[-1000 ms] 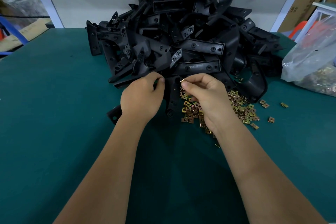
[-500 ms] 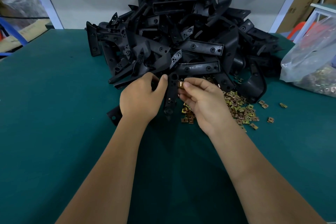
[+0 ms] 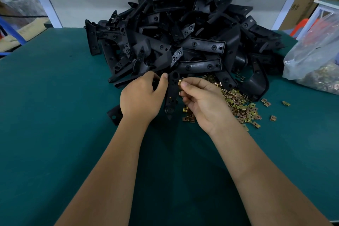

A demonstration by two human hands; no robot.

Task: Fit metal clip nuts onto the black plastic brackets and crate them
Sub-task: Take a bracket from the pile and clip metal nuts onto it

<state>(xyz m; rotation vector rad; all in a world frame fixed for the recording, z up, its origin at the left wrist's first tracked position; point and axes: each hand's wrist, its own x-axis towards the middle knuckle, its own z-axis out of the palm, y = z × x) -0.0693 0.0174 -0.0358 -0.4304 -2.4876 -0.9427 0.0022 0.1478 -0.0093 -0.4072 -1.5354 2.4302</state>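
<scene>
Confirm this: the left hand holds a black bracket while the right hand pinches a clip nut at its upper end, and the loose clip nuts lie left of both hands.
Wrong on one point. The head view shows the loose clip nuts lying right of the hands. The left hand does hold the black bracket, and the right hand pinches a clip nut there.

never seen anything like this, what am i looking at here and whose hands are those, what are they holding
There is no machine here. The picture comes from a camera worn on a person's head, looking forward and down, so the two bare arms are the wearer's own.

The surface is a green table. At its back lies a big pile of black plastic brackets. In front of it, to the right, are scattered small brass-coloured metal clip nuts, and at the far right sits a clear plastic bag that seems to hold more of them.

The left hand holds one long bracket near its top end. The right hand pinches a single clip nut right against that bracket's edge, apparently fitting it on.
</scene>
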